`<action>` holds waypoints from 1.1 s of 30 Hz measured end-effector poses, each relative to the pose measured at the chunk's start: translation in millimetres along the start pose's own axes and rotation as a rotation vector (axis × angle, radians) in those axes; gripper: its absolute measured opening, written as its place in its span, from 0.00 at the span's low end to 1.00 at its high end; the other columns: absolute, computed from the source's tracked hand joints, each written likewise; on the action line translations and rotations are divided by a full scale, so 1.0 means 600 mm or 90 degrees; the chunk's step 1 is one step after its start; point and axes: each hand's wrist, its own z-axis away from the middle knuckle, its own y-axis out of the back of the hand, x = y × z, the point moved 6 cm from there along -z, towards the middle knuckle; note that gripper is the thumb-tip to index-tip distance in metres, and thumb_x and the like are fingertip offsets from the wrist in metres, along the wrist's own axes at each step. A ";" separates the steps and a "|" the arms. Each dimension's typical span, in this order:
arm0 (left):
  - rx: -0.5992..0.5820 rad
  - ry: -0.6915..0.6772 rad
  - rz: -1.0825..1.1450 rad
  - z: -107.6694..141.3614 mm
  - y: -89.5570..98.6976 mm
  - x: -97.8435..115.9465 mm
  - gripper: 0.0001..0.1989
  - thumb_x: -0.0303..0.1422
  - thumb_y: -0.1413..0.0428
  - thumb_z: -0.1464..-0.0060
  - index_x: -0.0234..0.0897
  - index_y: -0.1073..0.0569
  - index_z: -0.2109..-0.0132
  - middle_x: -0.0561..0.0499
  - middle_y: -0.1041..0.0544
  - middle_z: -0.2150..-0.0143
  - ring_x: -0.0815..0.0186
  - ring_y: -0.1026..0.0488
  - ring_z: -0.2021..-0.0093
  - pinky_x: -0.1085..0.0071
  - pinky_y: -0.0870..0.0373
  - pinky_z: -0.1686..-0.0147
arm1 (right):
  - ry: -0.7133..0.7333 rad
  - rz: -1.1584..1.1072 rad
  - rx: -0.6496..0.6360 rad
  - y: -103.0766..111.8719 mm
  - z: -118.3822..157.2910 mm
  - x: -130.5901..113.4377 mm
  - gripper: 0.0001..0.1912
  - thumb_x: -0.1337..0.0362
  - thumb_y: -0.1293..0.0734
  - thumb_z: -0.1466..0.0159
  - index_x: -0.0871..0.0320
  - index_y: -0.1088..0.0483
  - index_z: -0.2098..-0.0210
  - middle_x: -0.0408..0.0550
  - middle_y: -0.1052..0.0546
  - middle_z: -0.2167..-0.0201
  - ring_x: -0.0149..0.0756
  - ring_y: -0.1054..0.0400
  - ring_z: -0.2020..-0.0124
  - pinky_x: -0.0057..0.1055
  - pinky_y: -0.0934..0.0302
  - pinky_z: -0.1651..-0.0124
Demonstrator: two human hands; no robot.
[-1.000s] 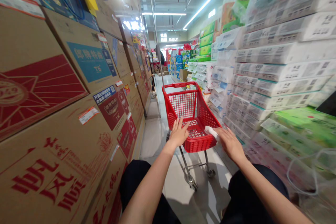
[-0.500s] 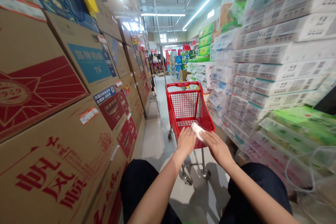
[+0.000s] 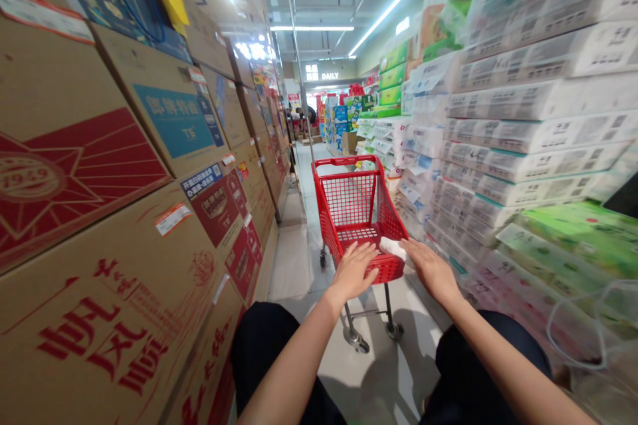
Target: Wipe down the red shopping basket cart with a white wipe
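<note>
Head view: red cart (image 3: 393,271) upright on the floor (image 3: 294,279) in front of me, basket in reach. White cloth (image 3: 393,248) lies bunched at the near rim, toward its right corner. Right hand (image 3: 431,269) has the cloth at the fingertips, fingers nearly straight. Left hand (image 3: 353,271) open, fingers spread at the near rim, holding nothing; contact unclear. Done vs left: can't tell, no visible mark on the plastic. Cartons (image 3: 50,80) left, wrapped packs (image 3: 508,136) right.
</note>
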 end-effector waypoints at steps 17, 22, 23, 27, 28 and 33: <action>0.001 0.036 0.091 0.038 0.058 -0.073 0.17 0.34 0.49 0.32 0.51 0.23 0.42 0.56 0.24 0.37 0.60 0.34 0.31 0.49 0.63 0.25 | 0.094 -0.040 -0.075 0.000 -0.041 -0.133 0.30 0.57 0.37 0.27 0.50 0.43 0.27 0.52 0.31 0.33 0.45 0.36 0.33 0.51 0.40 0.31; 0.004 0.043 0.102 0.043 0.060 -0.078 0.17 0.34 0.48 0.33 0.51 0.23 0.42 0.56 0.23 0.38 0.60 0.33 0.32 0.48 0.65 0.25 | 0.134 -0.068 -0.090 -0.012 -0.062 -0.122 0.30 0.62 0.43 0.25 0.48 0.51 0.25 0.50 0.35 0.30 0.40 0.40 0.31 0.50 0.47 0.28; 0.001 0.041 0.102 0.043 0.059 -0.079 0.17 0.34 0.48 0.33 0.51 0.23 0.41 0.55 0.23 0.37 0.60 0.33 0.32 0.48 0.65 0.25 | 0.140 -0.074 -0.097 -0.014 -0.065 -0.115 0.30 0.63 0.44 0.25 0.48 0.51 0.25 0.49 0.36 0.30 0.39 0.41 0.30 0.50 0.47 0.28; -0.015 0.026 0.101 0.038 0.052 -0.080 0.18 0.36 0.48 0.32 0.52 0.25 0.39 0.54 0.25 0.36 0.61 0.35 0.31 0.49 0.63 0.25 | 0.141 -0.086 -0.110 -0.019 -0.068 -0.076 0.27 0.62 0.45 0.24 0.48 0.44 0.27 0.48 0.30 0.33 0.39 0.39 0.31 0.51 0.48 0.27; -0.016 0.025 0.101 0.036 0.050 -0.079 0.18 0.36 0.48 0.32 0.51 0.25 0.39 0.54 0.25 0.36 0.61 0.35 0.31 0.49 0.62 0.26 | 0.128 -0.088 -0.105 -0.021 -0.068 -0.068 0.25 0.61 0.45 0.24 0.48 0.41 0.29 0.48 0.28 0.35 0.40 0.37 0.33 0.52 0.48 0.28; -0.011 0.020 0.110 0.037 0.051 -0.082 0.16 0.37 0.48 0.32 0.49 0.24 0.41 0.53 0.25 0.36 0.61 0.34 0.31 0.50 0.62 0.25 | 0.057 -0.105 -0.067 -0.032 -0.060 -0.073 0.22 0.61 0.46 0.24 0.54 0.32 0.36 0.52 0.22 0.45 0.42 0.30 0.41 0.52 0.43 0.30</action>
